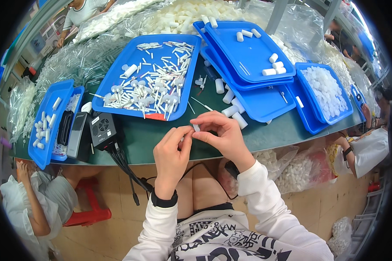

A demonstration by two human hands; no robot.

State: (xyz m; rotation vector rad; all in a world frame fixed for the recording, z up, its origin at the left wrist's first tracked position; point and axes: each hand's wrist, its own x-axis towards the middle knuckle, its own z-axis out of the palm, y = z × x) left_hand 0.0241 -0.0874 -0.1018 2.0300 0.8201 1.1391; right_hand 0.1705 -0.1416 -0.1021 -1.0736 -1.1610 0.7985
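Observation:
My left hand (pixel 174 145) and my right hand (pixel 220 132) meet above the near edge of the green table (pixel 265 137). Between the fingertips of my right hand is a small white piece (pixel 196 128), its kind too small to make out. My left thumb and fingers are pinched together right beside it; whether they grip it too is hidden. Just beyond my hands a thin white stick (pixel 201 103) lies on the table. Farther off, a large blue tray (pixel 101 93) holds many small white sticks and some round white discs.
Stacked blue trays (pixel 248 56) with white cylinders stand at the back right. Another blue tray (pixel 311 117) holds translucent white pieces. At the left are a black box with cables (pixel 103 130) and a blue tray of cylinders (pixel 41 152). Other people sit at both sides.

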